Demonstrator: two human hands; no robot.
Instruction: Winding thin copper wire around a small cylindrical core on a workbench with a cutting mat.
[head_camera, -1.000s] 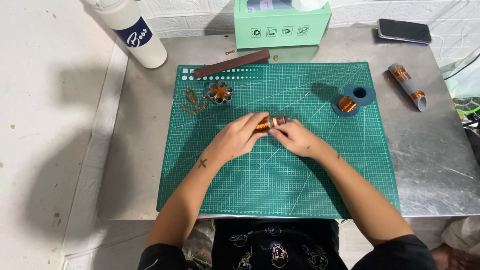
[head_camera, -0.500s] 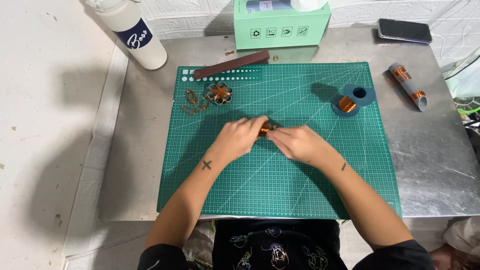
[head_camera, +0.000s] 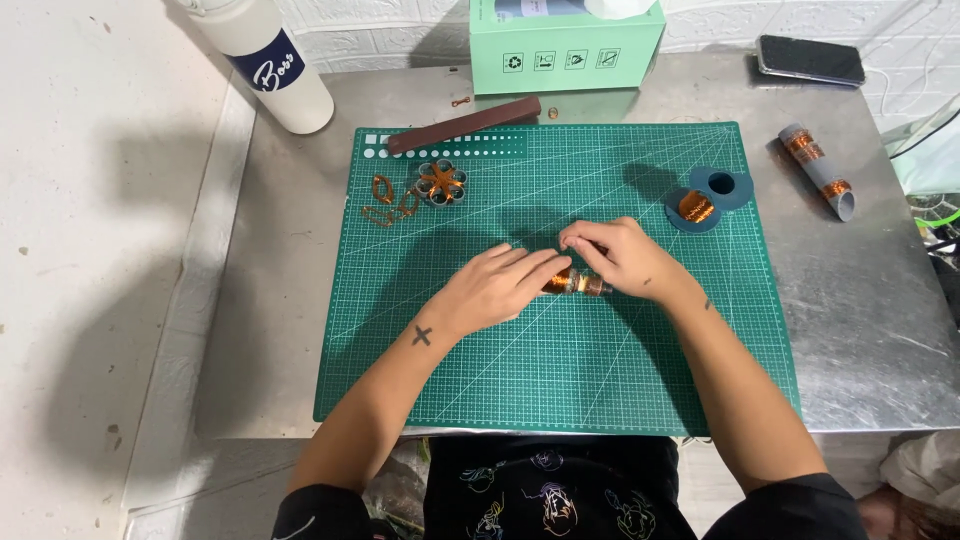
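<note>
Both my hands meet over the middle of a green cutting mat (head_camera: 600, 380). Between them lies a small cylinder wound with copper-coloured wire (head_camera: 572, 283), resting low on the mat. My left hand (head_camera: 500, 285) covers its left end, fingers curled around it. My right hand (head_camera: 615, 258) grips its right end from above, fingertips pinched near the top. Most of the cylinder is hidden by my fingers.
On the mat: a flower-shaped copper coil piece (head_camera: 441, 183), loose copper loops (head_camera: 385, 200), a dark blue spool of copper wire (head_camera: 700, 205), a brown strip (head_camera: 465, 125). Off the mat: a grey tube wound with copper (head_camera: 818, 170), a phone (head_camera: 810, 60), a green box (head_camera: 567, 45), a white bottle (head_camera: 270, 60).
Both hands have shifted slightly down and right on the mat with the cylinder, and lowered it closer to the surface. Nothing else has moved.
</note>
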